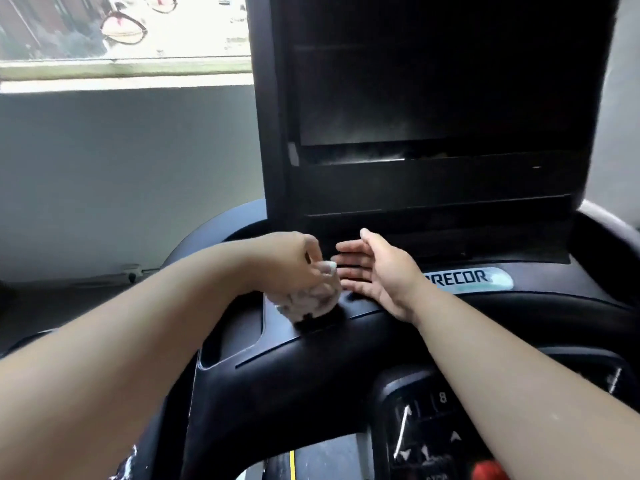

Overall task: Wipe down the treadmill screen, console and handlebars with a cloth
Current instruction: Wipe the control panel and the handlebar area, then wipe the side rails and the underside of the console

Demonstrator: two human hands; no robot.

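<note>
My left hand [287, 261] grips the cloth [311, 296], fingers curled round the top of the pale, crumpled wad. The cloth sits below the screen's [433, 91] lower left corner, its underside pressed on the black console [346, 348].

My right hand [377, 271] is flat and holds nothing. It lies below the screen, a little left of the screen's middle, with the fingers straight and close together, the thumb up and the palm turned toward the cloth. The fingertips are just beside the cloth, and I cannot tell whether they touch it. The hand's lower edge lies along the console, though contact there is not clear.

The screen is dark, with faint hazy streaks across its lower part. Straight below it, just right of my right hand, a pale badge [467, 278] lies on the console, its first letter hidden by my wrist. Further below the screen, under my right forearm, is a keypad [426, 427] with arrow marks. Left of the screen are a bright window [121, 29] and, lower, a grey wall [121, 185].
</note>
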